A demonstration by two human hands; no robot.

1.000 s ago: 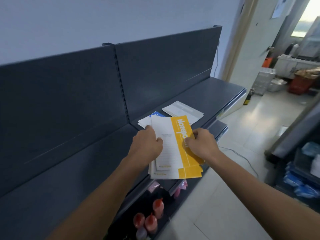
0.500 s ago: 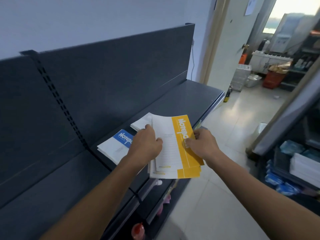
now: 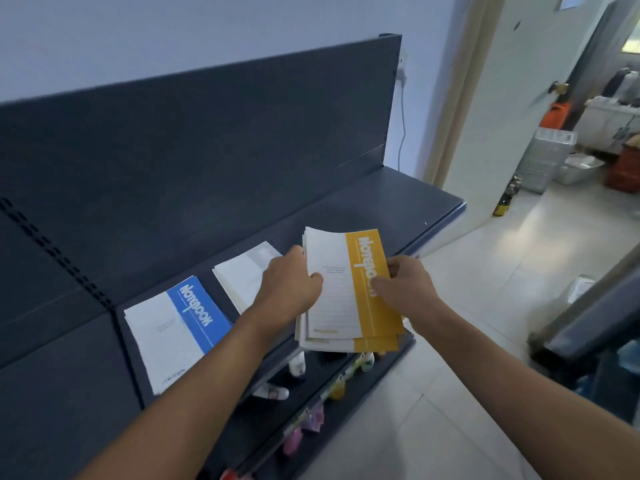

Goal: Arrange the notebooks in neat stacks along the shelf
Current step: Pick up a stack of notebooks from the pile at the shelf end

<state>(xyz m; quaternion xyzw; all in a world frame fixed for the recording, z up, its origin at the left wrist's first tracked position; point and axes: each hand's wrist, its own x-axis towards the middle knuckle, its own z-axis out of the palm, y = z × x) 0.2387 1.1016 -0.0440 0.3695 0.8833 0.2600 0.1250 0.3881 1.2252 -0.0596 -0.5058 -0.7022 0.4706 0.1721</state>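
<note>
A bundle of yellow-and-white notebooks (image 3: 346, 306) hangs over the front edge of the dark shelf (image 3: 374, 202). My left hand (image 3: 289, 289) grips its left edge and my right hand (image 3: 403, 289) grips its yellow right edge. A stack of blue-and-white notebooks (image 3: 173, 330) lies flat on the shelf to the left. Between it and my hands rests a stack of grey-and-white notebooks (image 3: 242, 275), partly hidden by my left hand.
The shelf's right half is bare up to its end (image 3: 453, 209). A lower shelf (image 3: 311, 403) holds small bottles and tubes. An open doorway (image 3: 554, 140) at the right leads to a room with bins and crates. Tiled floor (image 3: 467, 323) lies to my right.
My view has swung right along the shelf, so the blue and grey stacks now lie to the left. Both hands still hold the yellow bundle the same way, now beside the grey stack.
</note>
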